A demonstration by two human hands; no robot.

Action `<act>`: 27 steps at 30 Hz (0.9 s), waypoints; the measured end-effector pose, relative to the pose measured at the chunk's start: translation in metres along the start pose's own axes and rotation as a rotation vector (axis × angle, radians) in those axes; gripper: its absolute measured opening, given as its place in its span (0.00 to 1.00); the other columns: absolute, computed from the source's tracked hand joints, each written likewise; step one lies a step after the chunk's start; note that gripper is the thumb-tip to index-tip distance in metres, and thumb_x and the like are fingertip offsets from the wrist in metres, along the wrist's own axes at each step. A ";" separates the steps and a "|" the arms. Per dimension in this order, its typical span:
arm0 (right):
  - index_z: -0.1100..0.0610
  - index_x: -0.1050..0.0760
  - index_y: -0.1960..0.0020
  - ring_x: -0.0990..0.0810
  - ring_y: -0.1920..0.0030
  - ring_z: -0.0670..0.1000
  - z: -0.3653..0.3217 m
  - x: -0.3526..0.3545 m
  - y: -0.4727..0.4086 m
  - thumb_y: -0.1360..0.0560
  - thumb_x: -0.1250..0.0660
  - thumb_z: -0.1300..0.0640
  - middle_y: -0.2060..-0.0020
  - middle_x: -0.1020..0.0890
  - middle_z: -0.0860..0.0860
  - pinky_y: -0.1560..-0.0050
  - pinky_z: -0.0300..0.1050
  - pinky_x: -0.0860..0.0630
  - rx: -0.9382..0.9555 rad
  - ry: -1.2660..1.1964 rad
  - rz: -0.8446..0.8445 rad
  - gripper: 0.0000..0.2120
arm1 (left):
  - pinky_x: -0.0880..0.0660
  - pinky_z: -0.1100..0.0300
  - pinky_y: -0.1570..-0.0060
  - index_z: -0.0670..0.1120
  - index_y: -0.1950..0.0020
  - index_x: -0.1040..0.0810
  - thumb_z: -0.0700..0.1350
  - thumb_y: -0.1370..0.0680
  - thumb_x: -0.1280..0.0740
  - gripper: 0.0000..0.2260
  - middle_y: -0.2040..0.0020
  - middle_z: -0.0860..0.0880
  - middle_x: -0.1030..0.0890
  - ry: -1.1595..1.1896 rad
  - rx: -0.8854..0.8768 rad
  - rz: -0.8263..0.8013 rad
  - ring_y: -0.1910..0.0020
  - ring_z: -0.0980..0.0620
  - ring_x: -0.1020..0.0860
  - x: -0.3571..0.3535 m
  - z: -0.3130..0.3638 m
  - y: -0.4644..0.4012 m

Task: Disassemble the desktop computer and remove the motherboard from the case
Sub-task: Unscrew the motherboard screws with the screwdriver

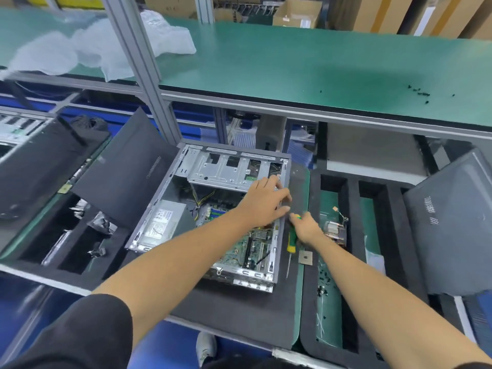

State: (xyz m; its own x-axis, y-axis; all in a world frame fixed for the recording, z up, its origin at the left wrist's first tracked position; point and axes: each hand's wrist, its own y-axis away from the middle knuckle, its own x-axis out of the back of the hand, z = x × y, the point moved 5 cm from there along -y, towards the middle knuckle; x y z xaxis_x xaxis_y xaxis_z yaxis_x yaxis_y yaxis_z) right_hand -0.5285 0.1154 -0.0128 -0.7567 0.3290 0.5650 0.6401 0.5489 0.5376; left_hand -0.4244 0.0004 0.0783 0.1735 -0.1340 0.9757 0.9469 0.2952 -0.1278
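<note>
An open desktop case point(157, 217) lies on its side on a dark foam mat. Inside it I see the green motherboard point(243, 251), a grey power supply point(162, 222) at the left and a metal drive cage point(221, 169) at the far end. My left hand point(266, 201) rests over the case's right wall, fingers spread on the rim. My right hand point(306, 229) is just right of the case, closed around the handle of a green and yellow screwdriver point(291, 242) whose shaft points toward me along the mat.
A removed heatsink point(336, 231) and a small metal plate point(305, 257) lie right of the screwdriver. Loose black screws point(323, 284) sit in the foam tray. Dark side panels lean at left point(125, 174) and right point(450, 225). A green shelf point(292, 67) runs above.
</note>
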 end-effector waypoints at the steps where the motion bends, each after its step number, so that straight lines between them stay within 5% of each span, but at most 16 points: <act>1: 0.63 0.35 0.31 0.20 0.51 0.63 -0.002 -0.008 0.001 0.17 0.42 0.46 0.40 0.22 0.64 0.51 0.52 0.24 -0.011 -0.015 -0.026 0.23 | 0.35 0.50 0.39 0.56 0.37 0.25 0.59 0.19 0.38 0.14 0.40 0.50 0.30 0.013 0.001 0.024 0.41 0.47 0.31 0.001 -0.007 0.008; 6: 0.65 0.37 0.26 0.23 0.70 0.50 -0.001 -0.028 0.005 0.14 0.48 0.46 0.40 0.22 0.64 0.57 0.50 0.20 -0.104 -0.100 -0.081 0.26 | 0.34 0.52 0.42 0.54 0.35 0.28 0.60 0.18 0.41 0.16 0.43 0.50 0.29 -0.003 0.032 0.073 0.45 0.47 0.31 0.007 -0.049 0.046; 10: 0.69 0.31 0.32 0.23 0.81 0.52 0.007 -0.028 0.004 0.14 0.52 0.46 0.66 0.23 0.58 0.76 0.38 0.25 -0.239 -0.109 -0.080 0.28 | 0.34 0.53 0.41 0.54 0.35 0.28 0.59 0.18 0.41 0.15 0.44 0.52 0.30 -0.004 0.034 0.047 0.43 0.49 0.32 0.008 -0.085 0.068; 12: 0.69 0.29 0.32 0.24 0.73 0.55 0.004 -0.022 0.000 0.15 0.53 0.44 0.66 0.26 0.57 0.68 0.39 0.29 -0.245 -0.073 -0.017 0.31 | 0.33 0.53 0.41 0.54 0.36 0.28 0.58 0.18 0.41 0.14 0.44 0.52 0.30 -0.002 0.032 0.060 0.44 0.49 0.31 0.013 -0.101 0.076; 15: 0.68 0.30 0.29 0.23 0.43 0.62 -0.014 -0.003 -0.004 0.14 0.55 0.46 0.42 0.23 0.66 0.43 0.50 0.28 -0.189 -0.017 0.135 0.30 | 0.32 0.52 0.42 0.53 0.39 0.25 0.57 0.17 0.41 0.12 0.47 0.52 0.29 0.000 0.027 0.104 0.46 0.49 0.30 0.025 -0.125 0.086; 17: 0.63 0.30 0.30 0.27 0.34 0.65 -0.037 0.012 -0.003 0.15 0.53 0.51 0.32 0.27 0.67 0.33 0.54 0.31 -0.134 -0.012 0.250 0.24 | 0.31 0.51 0.43 0.53 0.42 0.23 0.56 0.17 0.42 0.11 0.48 0.52 0.28 -0.002 0.050 0.161 0.48 0.49 0.30 0.035 -0.143 0.093; 23: 0.55 0.30 0.39 0.31 0.35 0.62 -0.109 0.022 0.017 0.21 0.36 0.48 0.37 0.29 0.60 0.38 0.58 0.32 0.021 0.134 0.662 0.15 | 0.34 0.53 0.43 0.52 0.38 0.25 0.54 0.16 0.41 0.11 0.43 0.50 0.30 0.245 0.378 0.287 0.46 0.50 0.34 0.046 -0.224 0.119; 27: 0.52 0.28 0.38 0.31 0.35 0.61 -0.145 -0.019 0.021 0.24 0.30 0.51 0.39 0.29 0.56 0.34 0.58 0.35 0.285 0.399 0.650 0.17 | 0.38 0.53 0.36 0.50 0.35 0.25 0.52 0.14 0.44 0.13 0.42 0.47 0.28 0.520 0.496 0.313 0.40 0.48 0.34 0.042 -0.253 0.146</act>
State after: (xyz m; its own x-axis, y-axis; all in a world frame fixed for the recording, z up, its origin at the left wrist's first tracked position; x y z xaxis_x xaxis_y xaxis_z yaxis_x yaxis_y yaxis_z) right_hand -0.4810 0.0095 0.0781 -0.1071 0.3799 0.9188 0.8358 0.5349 -0.1238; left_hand -0.2105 -0.2020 0.0560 0.6330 -0.3644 0.6830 0.6224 0.7642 -0.1691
